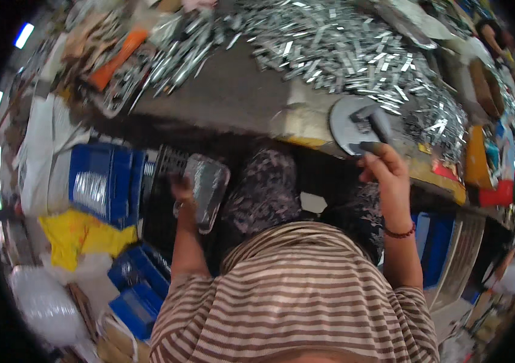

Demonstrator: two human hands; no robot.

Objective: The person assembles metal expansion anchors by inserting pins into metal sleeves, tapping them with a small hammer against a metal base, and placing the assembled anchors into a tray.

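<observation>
My left hand point(182, 192) is lowered beside my knee and grips a shallow grey metal scoop tray point(208, 189), tilted on edge in front of a black perforated crate point(164, 181). My right hand point(383, 162) is raised at the workbench edge and closed around the dark handle of a small hammer point(376, 126), whose grey head lies over a round metal disc point(349, 124) on the bench. A red bead bracelet sits on my right wrist. A big heap of small shiny metal pieces point(342, 48) covers the bench beyond the disc.
Blue plastic crates point(101, 180) stand at my left, more blue crates point(139, 287) lower down. A yellow bag point(79, 236) and white sacks point(43, 151) lie on the floor. An orange tool point(117, 59) rests among metal parts. Another person's hand point(492, 33) shows far right.
</observation>
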